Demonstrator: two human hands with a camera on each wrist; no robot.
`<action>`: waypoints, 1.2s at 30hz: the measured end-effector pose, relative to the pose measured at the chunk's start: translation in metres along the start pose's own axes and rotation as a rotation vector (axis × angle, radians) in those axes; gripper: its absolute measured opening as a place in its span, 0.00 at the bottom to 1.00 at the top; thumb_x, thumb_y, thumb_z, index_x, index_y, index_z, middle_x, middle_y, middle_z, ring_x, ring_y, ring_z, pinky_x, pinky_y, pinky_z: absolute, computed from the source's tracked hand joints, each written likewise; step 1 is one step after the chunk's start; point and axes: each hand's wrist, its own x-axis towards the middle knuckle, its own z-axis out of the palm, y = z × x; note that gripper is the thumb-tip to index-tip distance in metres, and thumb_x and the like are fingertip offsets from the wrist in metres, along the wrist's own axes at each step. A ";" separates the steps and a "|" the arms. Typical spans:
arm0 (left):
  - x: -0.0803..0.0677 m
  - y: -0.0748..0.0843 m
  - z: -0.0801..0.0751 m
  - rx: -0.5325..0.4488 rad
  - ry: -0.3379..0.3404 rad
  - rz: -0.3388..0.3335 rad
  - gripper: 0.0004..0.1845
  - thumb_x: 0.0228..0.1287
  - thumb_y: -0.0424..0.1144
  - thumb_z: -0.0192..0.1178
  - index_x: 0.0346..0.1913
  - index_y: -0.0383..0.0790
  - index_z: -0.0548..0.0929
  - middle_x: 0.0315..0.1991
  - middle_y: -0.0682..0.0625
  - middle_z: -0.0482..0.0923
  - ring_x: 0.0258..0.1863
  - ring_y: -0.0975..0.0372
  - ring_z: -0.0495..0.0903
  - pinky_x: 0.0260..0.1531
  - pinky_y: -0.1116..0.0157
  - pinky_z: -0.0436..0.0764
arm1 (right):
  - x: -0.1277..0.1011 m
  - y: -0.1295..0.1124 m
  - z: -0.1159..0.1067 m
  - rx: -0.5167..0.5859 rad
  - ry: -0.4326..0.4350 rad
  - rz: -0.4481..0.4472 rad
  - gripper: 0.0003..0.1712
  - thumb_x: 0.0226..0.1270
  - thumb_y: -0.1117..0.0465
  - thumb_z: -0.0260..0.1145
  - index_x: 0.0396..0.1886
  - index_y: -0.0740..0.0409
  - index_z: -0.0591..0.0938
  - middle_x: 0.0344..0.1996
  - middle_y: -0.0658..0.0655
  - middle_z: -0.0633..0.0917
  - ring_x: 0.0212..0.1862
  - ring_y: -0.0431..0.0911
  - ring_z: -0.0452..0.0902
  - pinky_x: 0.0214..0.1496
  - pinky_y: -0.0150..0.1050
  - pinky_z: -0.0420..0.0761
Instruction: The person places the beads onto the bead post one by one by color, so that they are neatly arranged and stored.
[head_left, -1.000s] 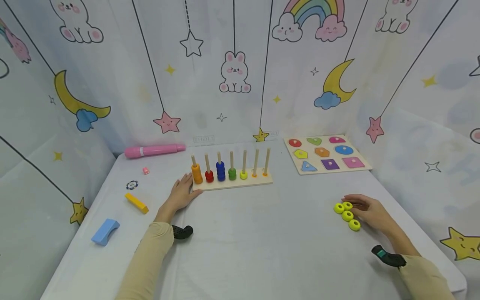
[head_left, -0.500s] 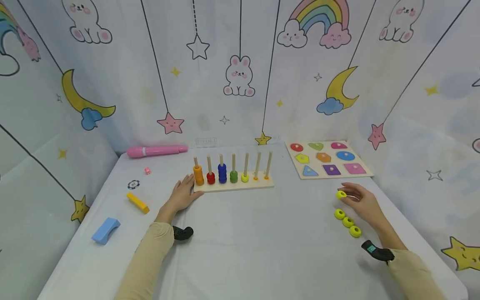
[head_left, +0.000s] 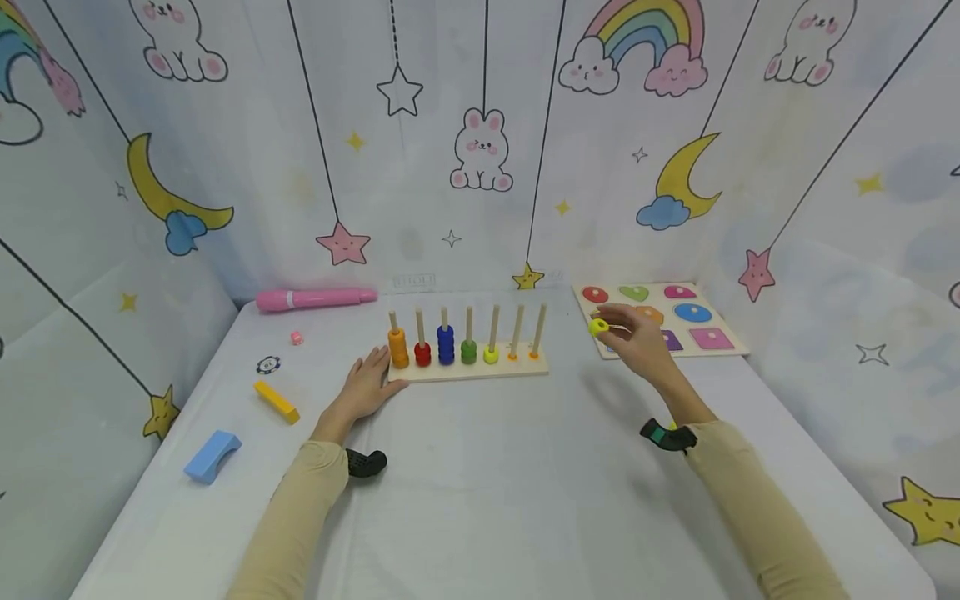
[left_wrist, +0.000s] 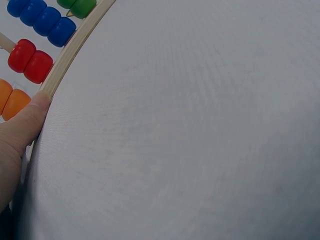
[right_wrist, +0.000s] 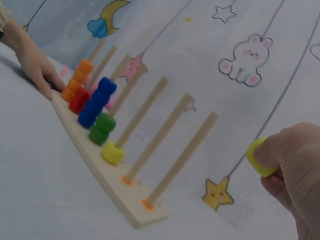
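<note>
The wooden counting rack (head_left: 468, 372) stands at the back middle, with orange, red, blue, green and yellow beads on its pegs. The two rightmost pegs (right_wrist: 182, 160) bear no beads. My left hand (head_left: 365, 387) rests at the rack's left end, its thumb (left_wrist: 36, 112) against the front edge and its fingers stretched along the side. Between thumb and fingertips, my right hand (head_left: 637, 337) pinches a yellow bead (head_left: 598, 326) in the air, to the right of the rack. In the right wrist view this bead (right_wrist: 261, 159) is partly covered by the thumb.
Behind the right hand lies a shape puzzle board (head_left: 712, 321). A pink pen-like stick (head_left: 315, 299), a small pink cube (head_left: 296, 337), a round chip (head_left: 267, 365), a yellow block (head_left: 276, 402) and a blue arched block (head_left: 213, 457) lie left. The right forearm mostly hides the loose yellow beads.
My right hand has picked a yellow bead from the group on the table and carried it up and left towards the rack. The left hand stays at the rack's end.
</note>
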 end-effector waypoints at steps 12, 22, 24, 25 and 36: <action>0.000 0.000 0.000 0.010 -0.004 -0.014 0.42 0.68 0.54 0.54 0.71 0.26 0.53 0.72 0.35 0.49 0.72 0.45 0.44 0.69 0.46 0.39 | 0.065 -0.050 0.073 0.082 -0.096 -0.137 0.22 0.62 0.71 0.63 0.57 0.63 0.75 0.50 0.60 0.80 0.53 0.50 0.76 0.57 0.43 0.76; 0.002 -0.001 0.001 0.008 -0.001 -0.010 0.42 0.68 0.54 0.53 0.71 0.26 0.53 0.72 0.35 0.49 0.72 0.45 0.44 0.69 0.46 0.39 | 0.082 -0.066 0.108 -0.029 -0.153 -0.202 0.21 0.62 0.71 0.63 0.55 0.65 0.75 0.49 0.59 0.81 0.49 0.48 0.79 0.53 0.37 0.78; 0.002 -0.001 0.001 0.007 -0.002 -0.009 0.42 0.68 0.54 0.53 0.71 0.26 0.53 0.72 0.35 0.49 0.72 0.45 0.44 0.69 0.46 0.39 | 0.083 -0.066 0.111 -0.048 -0.156 -0.207 0.20 0.62 0.71 0.63 0.55 0.65 0.75 0.49 0.58 0.81 0.48 0.47 0.79 0.52 0.36 0.79; 0.002 -0.001 0.001 0.009 -0.002 -0.010 0.42 0.68 0.54 0.53 0.71 0.26 0.53 0.72 0.34 0.49 0.72 0.45 0.44 0.69 0.46 0.39 | 0.084 -0.066 0.112 -0.054 -0.159 -0.212 0.20 0.62 0.70 0.64 0.55 0.64 0.76 0.49 0.58 0.81 0.48 0.46 0.79 0.52 0.35 0.79; 0.001 0.001 -0.002 -0.001 0.001 -0.005 0.42 0.68 0.54 0.53 0.70 0.26 0.53 0.71 0.34 0.49 0.72 0.45 0.44 0.68 0.46 0.40 | 0.087 -0.066 0.114 -0.095 -0.155 -0.247 0.21 0.60 0.71 0.65 0.55 0.65 0.76 0.47 0.60 0.82 0.49 0.49 0.79 0.53 0.36 0.78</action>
